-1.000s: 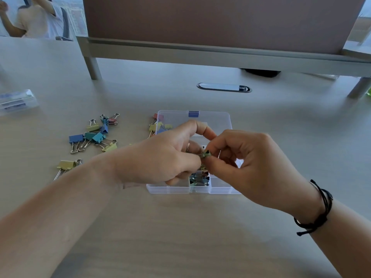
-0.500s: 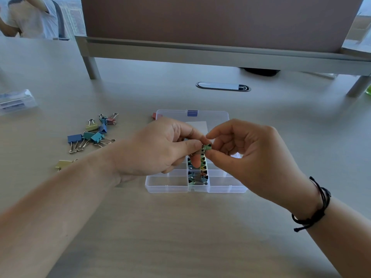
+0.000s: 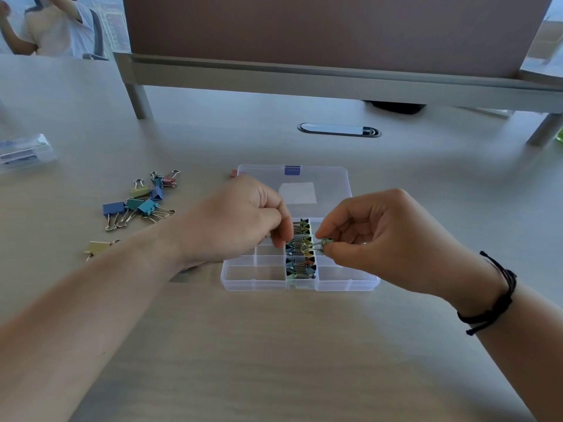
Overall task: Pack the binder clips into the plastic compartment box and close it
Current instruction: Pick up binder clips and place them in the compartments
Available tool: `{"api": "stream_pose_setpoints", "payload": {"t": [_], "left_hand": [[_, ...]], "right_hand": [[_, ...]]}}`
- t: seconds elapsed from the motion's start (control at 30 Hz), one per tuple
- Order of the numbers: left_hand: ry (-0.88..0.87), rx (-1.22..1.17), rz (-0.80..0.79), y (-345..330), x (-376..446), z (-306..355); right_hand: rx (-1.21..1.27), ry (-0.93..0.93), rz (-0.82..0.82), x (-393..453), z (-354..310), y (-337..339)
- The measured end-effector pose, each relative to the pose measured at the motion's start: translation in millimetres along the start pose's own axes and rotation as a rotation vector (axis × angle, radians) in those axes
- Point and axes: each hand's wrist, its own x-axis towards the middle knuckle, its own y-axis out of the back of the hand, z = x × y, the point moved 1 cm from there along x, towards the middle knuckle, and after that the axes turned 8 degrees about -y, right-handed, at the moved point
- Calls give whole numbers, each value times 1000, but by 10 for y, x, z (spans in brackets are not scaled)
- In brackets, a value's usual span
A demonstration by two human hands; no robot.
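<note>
A clear plastic compartment box point(image 3: 256, 278) lies open on the desk, its lid point(image 3: 329, 178) flat behind it. Small binder clips point(image 3: 300, 266) fill its middle column. My right hand point(image 3: 380, 239) pinches a small green binder clip point(image 3: 326, 242) just above that column, wire handles pointing left. My left hand point(image 3: 231, 220) hovers over the box's left side, its curled fingertips down at the packed clips; whether they hold one is hidden. Larger loose clips point(image 3: 137, 205) lie at the left, along with a yellow clip point(image 3: 96, 248) near my forearm and a red clip point(image 3: 234, 173) by the lid's corner.
A small clear packet point(image 3: 24, 152) sits at the far left edge. A cable grommet point(image 3: 338, 130) is set in the desk behind the box, below a partition rail point(image 3: 304, 77) on legs. A person point(image 3: 51, 25) sits at the far back left.
Both hands pinched the green clip together before. Now they have parted: the right hand keeps the clip, and the left fingertips have dropped to the packed clips.
</note>
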Motion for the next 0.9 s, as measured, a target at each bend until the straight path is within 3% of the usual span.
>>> {"api": "stream_pose_setpoints", "payload": {"t": [0.1, 0.27, 0.9], "left_hand": [[-66, 178, -85, -40, -22, 12], [-120, 249, -221, -65, -87, -4], [-86, 222, -180, -113, -65, -34]], "right_hand": [[9, -46, -47, 11, 0, 9], [42, -112, -85, 23, -9, 38], [-30, -59, -151, 1, 4, 53]]}}
